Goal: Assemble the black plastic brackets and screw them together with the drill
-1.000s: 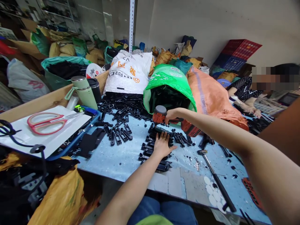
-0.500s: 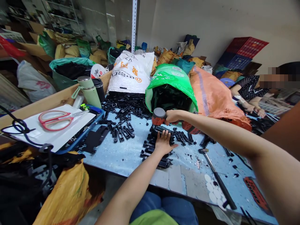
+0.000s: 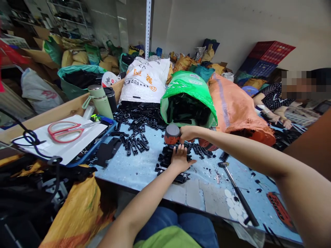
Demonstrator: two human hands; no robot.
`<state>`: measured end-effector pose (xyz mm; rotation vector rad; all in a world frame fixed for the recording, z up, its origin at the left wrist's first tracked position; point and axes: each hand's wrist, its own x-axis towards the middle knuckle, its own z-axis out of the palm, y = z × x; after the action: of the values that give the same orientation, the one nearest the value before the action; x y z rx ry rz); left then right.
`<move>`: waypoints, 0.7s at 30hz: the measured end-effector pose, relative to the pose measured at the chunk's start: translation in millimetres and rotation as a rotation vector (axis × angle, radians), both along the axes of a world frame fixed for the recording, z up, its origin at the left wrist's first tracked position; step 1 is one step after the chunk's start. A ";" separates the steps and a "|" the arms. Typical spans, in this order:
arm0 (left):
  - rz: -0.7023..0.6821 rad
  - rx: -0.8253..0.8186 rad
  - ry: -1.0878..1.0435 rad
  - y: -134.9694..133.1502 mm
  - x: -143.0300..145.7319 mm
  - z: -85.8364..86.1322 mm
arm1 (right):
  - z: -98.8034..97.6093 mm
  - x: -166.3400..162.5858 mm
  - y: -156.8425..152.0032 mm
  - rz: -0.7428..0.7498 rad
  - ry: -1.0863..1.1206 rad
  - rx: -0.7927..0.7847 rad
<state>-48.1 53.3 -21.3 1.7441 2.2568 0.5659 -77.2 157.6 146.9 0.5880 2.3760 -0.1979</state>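
Observation:
My right hand (image 3: 188, 133) is wrapped round the handle of an orange and black power screwdriver (image 3: 172, 134), which points down at a row of black plastic parts (image 3: 165, 161) lying on the blue table (image 3: 134, 172). My left hand (image 3: 179, 159) lies flat on that row with its fingers stretched out, pressing the parts down right under the tool. More loose black parts (image 3: 134, 144) are scattered to the left, and a heap of them spills from a white sack (image 3: 144, 81).
A green sack (image 3: 191, 91) and an orange sack (image 3: 232, 103) stand behind the tool. A hammer (image 3: 239, 196) lies at the right. Red scissors (image 3: 67, 130) rest on a white sheet at the left, near a green flask (image 3: 99, 101). Another person sits at far right.
The screwdriver in my right hand has shifted slightly left and down over the row of parts. My left hand stays flat on them. My head has turned a little.

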 end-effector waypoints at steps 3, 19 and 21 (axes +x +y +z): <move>-0.016 -0.002 -0.003 -29.6 7.7 0.4 | 2.7 9.8 -9.6 0.007 -0.007 -0.010; -0.007 0.114 0.065 -53.9 14.4 -6.0 | -1.6 23.1 -50.0 0.143 0.001 0.055; -0.003 0.096 0.056 -53.8 14.7 -6.4 | -4.8 20.6 -56.2 0.159 -0.040 0.018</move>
<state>-33.4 -0.5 -27.7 1.8302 2.2999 0.6423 -56.6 101.4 142.1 0.4045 2.3751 -0.0933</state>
